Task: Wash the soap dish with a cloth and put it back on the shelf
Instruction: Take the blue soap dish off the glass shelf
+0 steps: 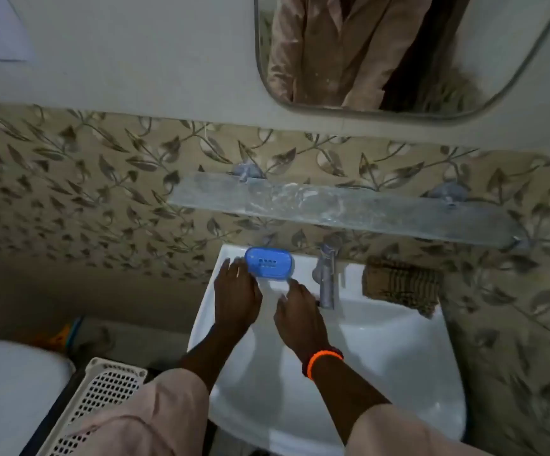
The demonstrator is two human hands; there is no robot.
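A blue soap dish [269, 263] with slots in its floor rests on the back left ledge of the white sink [398, 350]. My left hand [236, 297] lies just left of and below the dish, fingers spread, fingertips near its left end. My right hand [296, 312], with an orange band at the wrist, hovers below the dish's right end, fingers apart and holding nothing. A brown woven cloth [402, 284] lies on the sink's back right ledge. The glass shelf [349, 205] is fixed to the wall above the sink and carries nothing.
A metal tap [326, 278] stands between the dish and the cloth. A mirror [382, 51] hangs above the shelf. A perforated white basket [99, 396] and a white toilet lid [10, 390] sit to the lower left.
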